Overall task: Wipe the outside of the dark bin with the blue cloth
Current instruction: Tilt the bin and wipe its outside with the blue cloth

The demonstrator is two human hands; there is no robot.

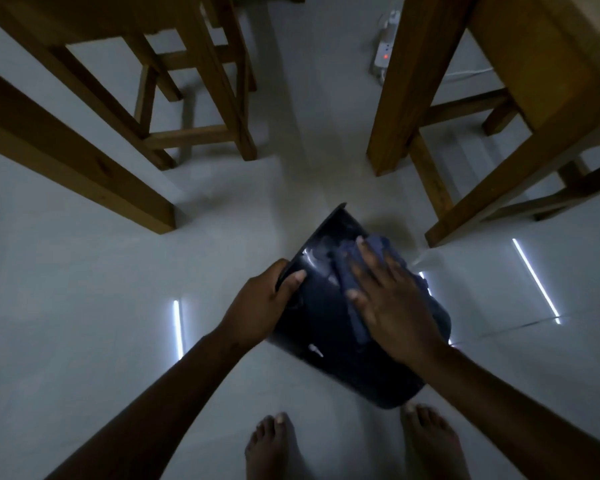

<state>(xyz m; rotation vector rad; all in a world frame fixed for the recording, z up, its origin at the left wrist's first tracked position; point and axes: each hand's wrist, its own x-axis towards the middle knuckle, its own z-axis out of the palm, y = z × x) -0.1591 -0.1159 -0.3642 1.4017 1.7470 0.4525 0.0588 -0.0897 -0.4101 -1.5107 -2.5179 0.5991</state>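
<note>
Head view: left hand [257, 306] grips tilted dark bin [319, 327] rim; right hand [388, 299], fingers spread, presses blue cloth [354, 271] flat against its side above open floor [84, 306].

The bin [329, 327] is tipped over the floor [84, 289], just ahead of two bare feet [274, 445]. The left hand [260, 306] grips its rim; the right hand [392, 306] lies flat on the cloth [347, 271] on the bin's side. Tables [66, 147] stand left and right behind, with what seems a power strip [383, 53] between them.

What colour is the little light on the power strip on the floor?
Red; the light glows on the white power strip, seen in the head view.
</note>
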